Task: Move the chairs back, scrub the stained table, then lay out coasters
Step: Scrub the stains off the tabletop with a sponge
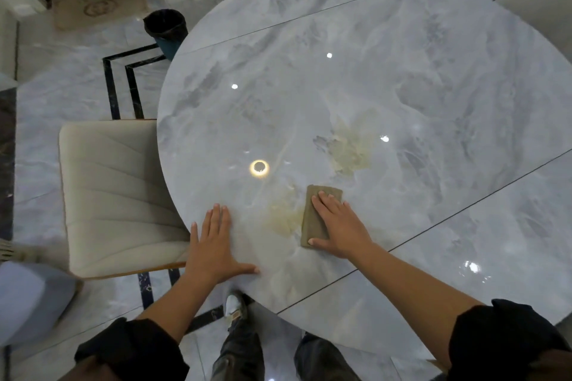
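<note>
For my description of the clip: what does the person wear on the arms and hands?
Both arms wear black sleeves, the left sleeve and the right sleeve, pushed up so the forearms are bare. The left hand and the right hand are bare too, with no glove, ring or watch in view.

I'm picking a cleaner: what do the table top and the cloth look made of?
Table top: probably polished marble or a marble-look slab, given grey veining and sharp light reflections. Cloth: apparently soft, matte woven or microfibre fabric, olive-brown, lying flat without shine.
</note>
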